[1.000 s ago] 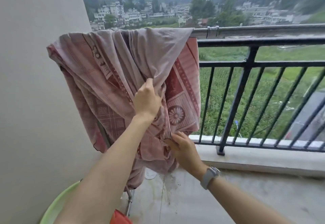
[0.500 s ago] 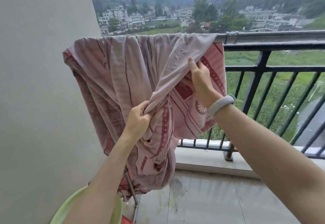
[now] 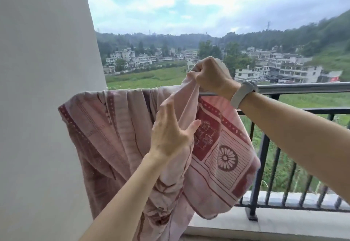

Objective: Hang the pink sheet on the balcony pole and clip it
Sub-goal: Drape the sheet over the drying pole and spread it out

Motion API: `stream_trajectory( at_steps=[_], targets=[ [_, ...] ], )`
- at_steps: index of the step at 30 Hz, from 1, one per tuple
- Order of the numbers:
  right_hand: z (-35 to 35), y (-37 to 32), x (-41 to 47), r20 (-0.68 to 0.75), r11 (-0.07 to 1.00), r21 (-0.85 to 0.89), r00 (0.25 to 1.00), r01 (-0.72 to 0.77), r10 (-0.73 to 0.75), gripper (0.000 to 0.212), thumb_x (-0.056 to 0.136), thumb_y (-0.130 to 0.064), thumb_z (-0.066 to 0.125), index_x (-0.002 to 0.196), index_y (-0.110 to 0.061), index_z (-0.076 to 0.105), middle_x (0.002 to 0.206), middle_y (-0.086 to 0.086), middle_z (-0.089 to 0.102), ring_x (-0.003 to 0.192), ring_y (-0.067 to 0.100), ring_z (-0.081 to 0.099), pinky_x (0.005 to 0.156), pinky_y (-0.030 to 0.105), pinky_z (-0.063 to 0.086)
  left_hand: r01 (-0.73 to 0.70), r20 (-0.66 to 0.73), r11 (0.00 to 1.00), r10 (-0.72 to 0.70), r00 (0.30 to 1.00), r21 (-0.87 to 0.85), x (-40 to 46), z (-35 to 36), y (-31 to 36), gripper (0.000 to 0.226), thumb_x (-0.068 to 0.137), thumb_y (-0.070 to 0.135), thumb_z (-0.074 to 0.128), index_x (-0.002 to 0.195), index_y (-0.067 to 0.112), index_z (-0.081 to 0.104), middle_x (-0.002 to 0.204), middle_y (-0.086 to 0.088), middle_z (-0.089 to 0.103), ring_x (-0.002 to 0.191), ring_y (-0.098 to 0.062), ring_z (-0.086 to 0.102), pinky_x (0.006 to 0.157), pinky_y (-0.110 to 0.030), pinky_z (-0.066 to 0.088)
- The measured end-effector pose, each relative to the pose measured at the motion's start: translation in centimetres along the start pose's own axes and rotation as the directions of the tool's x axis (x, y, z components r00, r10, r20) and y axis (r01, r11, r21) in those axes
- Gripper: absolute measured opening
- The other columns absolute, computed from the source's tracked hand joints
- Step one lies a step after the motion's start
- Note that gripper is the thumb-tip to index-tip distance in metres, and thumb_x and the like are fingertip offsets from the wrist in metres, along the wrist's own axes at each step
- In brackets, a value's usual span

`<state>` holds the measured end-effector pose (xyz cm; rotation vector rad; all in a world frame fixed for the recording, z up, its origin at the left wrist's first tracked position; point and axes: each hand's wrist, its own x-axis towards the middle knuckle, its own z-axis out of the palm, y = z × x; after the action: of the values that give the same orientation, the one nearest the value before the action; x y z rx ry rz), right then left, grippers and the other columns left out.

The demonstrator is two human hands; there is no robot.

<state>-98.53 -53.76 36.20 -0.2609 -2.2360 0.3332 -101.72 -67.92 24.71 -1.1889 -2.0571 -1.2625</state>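
Pink sheet (image 3: 117, 127) draped bunched over the balcony pole (image 3: 303, 87), beside the white wall (image 3: 47, 89). Right hand (image 3: 212, 76) just above the pole, grip clenched on a gathered sheet corner. Left hand (image 3: 170, 132) below the pole, grip released, fingers spread against the hanging fabric.

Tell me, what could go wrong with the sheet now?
The sheet is bunched at the wall end of the pole, so it may dry badly unless spread. Only the right hand grips it; the left hand is open, and no clip shows. If that grip slips, the corner could drop over the railing.
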Motion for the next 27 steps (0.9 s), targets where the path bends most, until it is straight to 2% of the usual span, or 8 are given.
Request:
stream_trajectory(
  at_steps=[3,6,9,11,13,18,23,27],
  targets=[
    [-0.7,1.5,1.2,0.065,0.977,0.206,0.996,0.049,-0.064,0.035,0.087,-0.021,0.058,0.068,0.009,0.062,0.053,0.01,0.049,0.044,0.013,0.036,0.046,0.022,0.035,0.107,-0.059,0.981,-0.098,0.993,0.161,3.4,3.1,1.6,0.072,0.08,0.045,0.06,0.135,0.014,0.027,0.141,-0.01,0.038,0.127,-0.025,0.039,0.101,-0.042,0.038],
    [-1.0,4.5,1.0,0.147,0.963,0.243,0.977,0.116,-0.155,0.035,0.092,-0.025,0.048,0.088,0.005,0.066,0.059,0.017,0.056,0.04,0.004,0.036,0.042,0.011,0.031,0.121,-0.258,0.991,-0.101,0.961,0.061,5.8,3.9,1.0,0.017,0.092,0.02,0.048,0.099,0.006,0.055,0.094,-0.01,0.065,0.083,-0.024,0.061,0.069,-0.023,0.044],
    [-0.2,7.4,0.8,0.221,0.955,0.18,0.936,0.236,-0.273,0.026,0.09,-0.019,0.053,0.108,-0.003,0.06,0.1,0.01,0.067,0.083,0.008,0.062,0.078,0.017,0.047,0.285,-0.335,0.952,-0.306,0.891,-0.113,8.3,2.1,-0.8,0.019,0.086,0.001,0.045,0.071,0.011,0.051,0.067,0.0,0.057,0.069,-0.022,0.049,0.055,-0.017,0.027],
    [1.0,8.1,1.1,0.297,0.937,0.167,0.891,0.306,-0.344,0.027,0.087,-0.019,0.057,0.11,-0.004,0.056,0.11,0.009,0.063,0.098,0.019,0.059,0.089,0.024,0.046,0.402,-0.35,0.904,-0.427,0.834,-0.143,9.9,0.8,-2.0,0.018,0.084,-0.002,0.045,0.072,0.006,0.056,0.076,-0.014,0.063,0.07,-0.025,0.048,0.05,-0.021,0.027],
    [2.4,7.9,1.7,0.343,0.92,0.129,0.853,0.371,-0.392,0.031,0.087,-0.025,0.057,0.113,-0.008,0.053,0.111,0.008,0.061,0.097,0.021,0.059,0.086,0.028,0.048,0.456,-0.327,0.88,-0.473,0.818,-0.132,11.0,0.0,-2.4,0.02,0.086,0.001,0.043,0.091,0.0,0.062,0.095,-0.021,0.065,0.072,-0.022,0.051,0.048,-0.016,0.032],
    [4.8,6.4,3.1,0.394,0.886,0.159,0.795,0.436,-0.462,0.039,0.087,-0.036,0.054,0.121,-0.016,0.051,0.108,0.007,0.063,0.089,0.023,0.06,0.066,0.03,0.046,0.348,-0.365,0.935,-0.346,0.864,-0.062,13.0,-1.6,-1.5,0.022,0.089,0.007,0.039,0.09,0.012,0.06,0.089,-0.006,0.063,0.088,-0.023,0.057,0.074,-0.028,0.043],
    [6.4,3.7,6.3,0.202,0.93,0.232,0.92,0.287,-0.334,0.017,0.089,-0.014,0.051,0.096,-0.014,0.066,0.095,0.009,0.066,0.083,0.028,0.06,0.07,0.033,0.049,0.249,-0.446,0.963,-0.177,0.877,0.106,15.0,-3.6,-1.6,0.019,0.094,0.008,0.037,0.095,0.006,0.057,0.094,-0.011,0.062,0.083,-0.019,0.052,0.063,-0.013,0.032],
    [8.0,1.3,9.9,0.21,0.912,0.35,0.931,0.213,-0.298,0.013,0.085,0.003,0.043,0.079,0.002,0.054,0.092,0.022,0.063,0.078,0.028,0.053,0.063,0.029,0.038,0.14,-0.504,0.964,-0.007,0.864,0.228,17.0,-5.9,-3.1,0.016,0.095,0.009,0.038,0.1,0.003,0.052,0.093,-0.013,0.063,0.08,-0.025,0.056,0.06,-0.014,0.036]
  ],
)
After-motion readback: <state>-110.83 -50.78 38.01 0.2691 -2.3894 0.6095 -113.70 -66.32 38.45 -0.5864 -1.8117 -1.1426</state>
